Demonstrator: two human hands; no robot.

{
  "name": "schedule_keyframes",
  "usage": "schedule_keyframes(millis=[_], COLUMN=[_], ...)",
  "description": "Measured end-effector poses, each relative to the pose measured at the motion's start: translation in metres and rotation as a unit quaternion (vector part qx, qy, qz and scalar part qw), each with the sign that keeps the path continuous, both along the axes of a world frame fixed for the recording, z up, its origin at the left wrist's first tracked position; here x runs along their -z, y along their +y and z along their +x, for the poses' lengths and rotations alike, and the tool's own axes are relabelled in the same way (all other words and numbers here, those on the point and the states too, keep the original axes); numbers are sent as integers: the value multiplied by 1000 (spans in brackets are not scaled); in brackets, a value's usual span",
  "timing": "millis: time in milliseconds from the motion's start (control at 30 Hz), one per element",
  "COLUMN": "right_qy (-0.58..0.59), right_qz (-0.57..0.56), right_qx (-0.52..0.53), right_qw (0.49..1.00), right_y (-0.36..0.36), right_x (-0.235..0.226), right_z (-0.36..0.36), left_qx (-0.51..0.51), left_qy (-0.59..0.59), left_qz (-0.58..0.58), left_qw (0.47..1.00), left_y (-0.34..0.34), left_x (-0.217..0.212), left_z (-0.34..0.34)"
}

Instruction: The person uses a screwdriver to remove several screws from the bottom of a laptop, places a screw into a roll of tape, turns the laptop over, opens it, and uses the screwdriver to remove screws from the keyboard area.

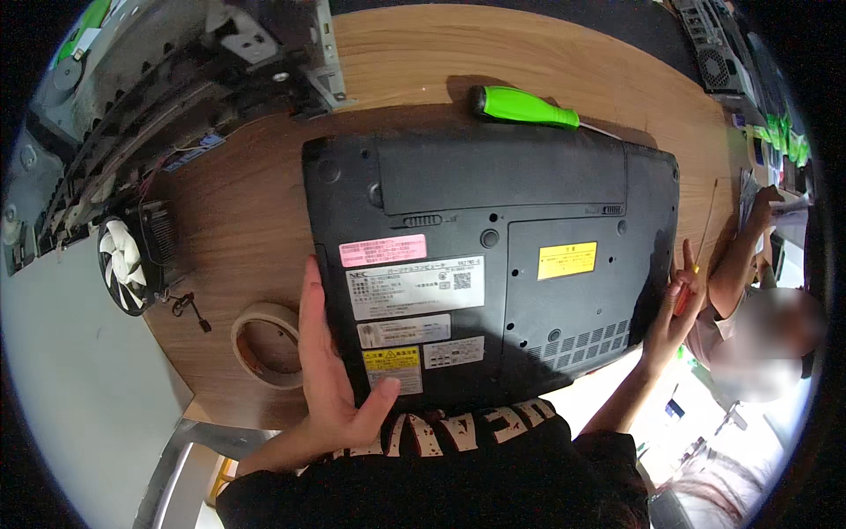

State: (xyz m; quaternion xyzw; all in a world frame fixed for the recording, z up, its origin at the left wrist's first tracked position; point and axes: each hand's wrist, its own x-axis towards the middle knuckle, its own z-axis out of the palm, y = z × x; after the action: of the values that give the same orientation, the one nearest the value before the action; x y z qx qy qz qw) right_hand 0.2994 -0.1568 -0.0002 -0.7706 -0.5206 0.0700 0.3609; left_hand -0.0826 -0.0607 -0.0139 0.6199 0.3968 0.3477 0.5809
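Stretching under most things is the brown wood bench [414, 53], with a big grey metal machine part [176, 70] at its far left. Next comes the black laptop [476, 309], bottom side up between the two hands, its near edge by the person's shirt [423, 494]. Its long battery block [502, 172] and flat cover [564, 304] both look in place, so I think the work is near its start: the laptop is bottom up and held, but all the inside looks left to do. The left hand [333, 379] grips the laptop's left side, thumb on the bottom. The right hand [674, 313], by the right side, has its grip closed round a tool. A white-bladed fan [123, 264] sits off to the left. A green screwdriver [529, 107] lies by the far edge. A tape roll [271, 310] is beside the left hand. Thinner is the right hand's tool, a red and yellow screwdriver [684, 298], tip clear of the laptop. Smallest are the dark screw holes [515, 273]; I can't tell if they hold screws.
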Motion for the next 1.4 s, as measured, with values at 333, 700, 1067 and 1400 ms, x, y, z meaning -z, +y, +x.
schedule_keyframes(millis=[333, 700, 1067, 1400], right_qy=[147, 161, 148, -6], right_qz=[7, 52, 43, 101], right_qx=[-17, -28, -12, 25], right_qw=[989, 985, 988, 995], right_y=[20, 6, -3, 22], right_x=[-10, 7, 12, -7], right_z=[51, 32, 43, 33], left_qx=[12, -93, -111, -59], left_qy=[-76, 81, 63, 74], left_qz=[75, 158, 150, 123], left_qw=[994, 980, 980, 988], left_y=[-5, -9, -11, -7], left_x=[13, 40, 43, 19], left_z=[25, -3, 5, 7])
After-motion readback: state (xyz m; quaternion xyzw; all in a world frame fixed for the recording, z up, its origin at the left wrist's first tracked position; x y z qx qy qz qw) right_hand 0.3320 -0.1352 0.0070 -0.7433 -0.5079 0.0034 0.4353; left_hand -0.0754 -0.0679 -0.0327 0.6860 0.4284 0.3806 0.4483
